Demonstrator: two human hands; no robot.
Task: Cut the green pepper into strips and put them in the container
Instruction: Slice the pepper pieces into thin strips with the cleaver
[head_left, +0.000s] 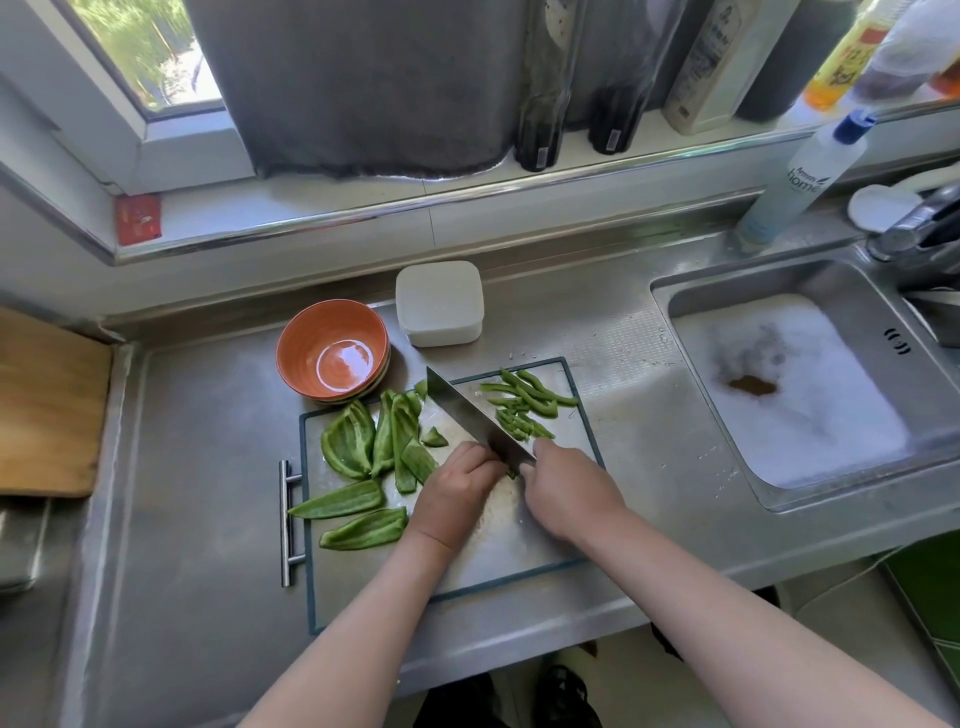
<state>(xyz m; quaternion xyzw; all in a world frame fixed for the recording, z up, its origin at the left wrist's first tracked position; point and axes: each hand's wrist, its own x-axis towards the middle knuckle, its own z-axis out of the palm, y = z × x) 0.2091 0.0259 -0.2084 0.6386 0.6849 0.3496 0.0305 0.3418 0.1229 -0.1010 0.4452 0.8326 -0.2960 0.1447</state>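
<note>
Cutting: a knife (470, 418) is held slantwise over a pale cutting board (519, 530), blade tip toward the board's far-left part, handle end hidden in the grip.
Right hand (566, 493): closed around the knife handle, near the middle of the board.
Left hand (457, 493): knuckles up, fingers curled down just left of the blade; a small bit of green shows between the two hands (what the fingers press on is hidden, so I cannot tell whether they grip anything).
Board: lies on the steel surface (208, 571) by its near edge, with a metal bar handle (287, 522) along its left side.
Uncut pepper: broad green pepper pieces (363, 452) spread over the left half of the board, two long ones nearest the near-left corner, one poking past the board's left edge.
Cut pepper: thin pepper strips (522, 408) heaped at the far-right part of the board, right of the blade.
Bowl: an orange bowl (332, 349), empty, touching the board's far-left corner.
Container: a white lidded container (440, 303) just right of the bowl, toward the far edge of the surface, apart from the board.
Sink (779, 395): sunk into the right end of the surface, full of foam.
Far ledge: a spray bottle (800, 179) behind the sink, dark bottles (540, 104) on the windowsill.
</note>
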